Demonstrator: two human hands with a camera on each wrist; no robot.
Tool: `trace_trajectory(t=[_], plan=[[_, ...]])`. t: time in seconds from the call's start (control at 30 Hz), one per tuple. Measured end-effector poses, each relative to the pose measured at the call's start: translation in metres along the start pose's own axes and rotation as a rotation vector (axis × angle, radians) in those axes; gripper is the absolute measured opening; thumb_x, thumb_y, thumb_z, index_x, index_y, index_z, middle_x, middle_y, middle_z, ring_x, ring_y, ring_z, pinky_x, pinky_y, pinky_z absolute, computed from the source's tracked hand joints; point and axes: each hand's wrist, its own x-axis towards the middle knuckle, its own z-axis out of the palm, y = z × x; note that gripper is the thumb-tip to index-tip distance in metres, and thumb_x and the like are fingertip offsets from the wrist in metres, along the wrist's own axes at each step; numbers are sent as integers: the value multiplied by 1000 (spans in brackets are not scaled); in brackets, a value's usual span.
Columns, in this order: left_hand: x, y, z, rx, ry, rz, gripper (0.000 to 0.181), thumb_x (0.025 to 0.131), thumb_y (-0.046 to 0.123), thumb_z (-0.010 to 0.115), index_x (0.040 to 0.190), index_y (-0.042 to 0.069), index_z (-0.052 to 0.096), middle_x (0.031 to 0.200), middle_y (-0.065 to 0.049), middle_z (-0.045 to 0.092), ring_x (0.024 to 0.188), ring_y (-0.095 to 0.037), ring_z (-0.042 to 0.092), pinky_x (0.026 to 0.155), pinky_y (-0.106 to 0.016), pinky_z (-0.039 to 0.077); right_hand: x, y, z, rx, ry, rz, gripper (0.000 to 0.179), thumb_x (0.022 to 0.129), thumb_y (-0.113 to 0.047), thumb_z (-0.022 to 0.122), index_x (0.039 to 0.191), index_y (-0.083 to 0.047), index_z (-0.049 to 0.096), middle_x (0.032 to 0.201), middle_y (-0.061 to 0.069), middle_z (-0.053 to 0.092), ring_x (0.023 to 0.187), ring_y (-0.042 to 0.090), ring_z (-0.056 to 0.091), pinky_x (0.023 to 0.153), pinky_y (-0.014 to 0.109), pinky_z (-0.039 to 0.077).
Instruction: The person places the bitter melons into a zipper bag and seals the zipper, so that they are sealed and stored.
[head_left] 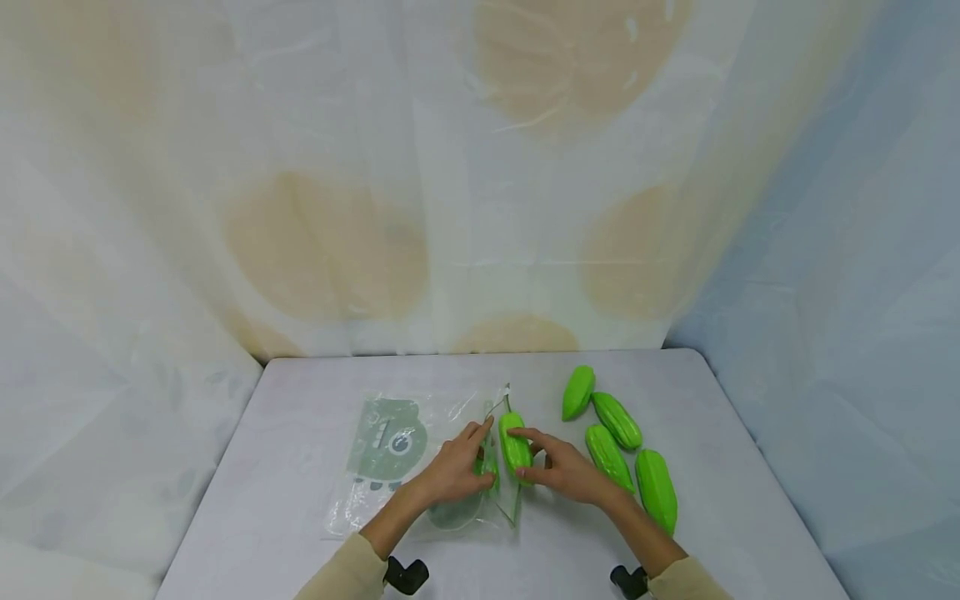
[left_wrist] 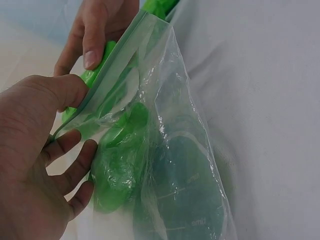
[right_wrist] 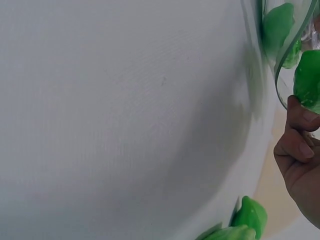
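A clear zip bag (head_left: 386, 437) with a grey-green cartoon print lies on the table. My left hand (head_left: 457, 471) holds its right-hand edge, the thumb (left_wrist: 72, 92) over the green zip strip (left_wrist: 112, 62). Inside the bag, behind the clear plastic, is a green ridged cucumber-like vegetable (left_wrist: 117, 175). With thumb and fingers, my right hand (head_left: 566, 471) grips another such vegetable (head_left: 513, 437) at the raised mouth of the bag. Part of that held piece is hidden behind the zip strip in the left wrist view.
Several more green vegetables (head_left: 656, 492) lie loose on the right side of the white table (head_left: 727, 467). A patterned curtain (head_left: 450, 250) hangs behind the table's back edge, and pale sheeting (head_left: 862, 333) hangs along the right side.
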Motion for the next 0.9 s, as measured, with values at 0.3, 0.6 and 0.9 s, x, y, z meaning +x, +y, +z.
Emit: trace_trajectory(t=[0.3,0.6,0.9], plan=[[-1,1,0,-4,-2,-6,90,84,27,72,158,3,27,133,-5,50,97,-9,57,84,-43,44,4,-2,8,-9,-45,16,72,92,-38,72,154,-33,37,110,0,61,71,17,57,59,28,50],[-2,0,3,-30,-12,-23,88,86,27,68,160,7,25,132,-1,49,95,-7,53,86,-40,40,6,-5,11,-31,-54,78,75,90,-43,74,152,-28,34,110,4,65,67,13,60,59,29,52],[-5,0,1,-112,-8,-5,90,86,26,67,160,6,22,131,-2,46,96,-8,53,77,-28,45,6,-3,11,-75,-49,62,69,91,-52,68,150,-31,38,104,-3,66,68,9,60,60,28,51]])
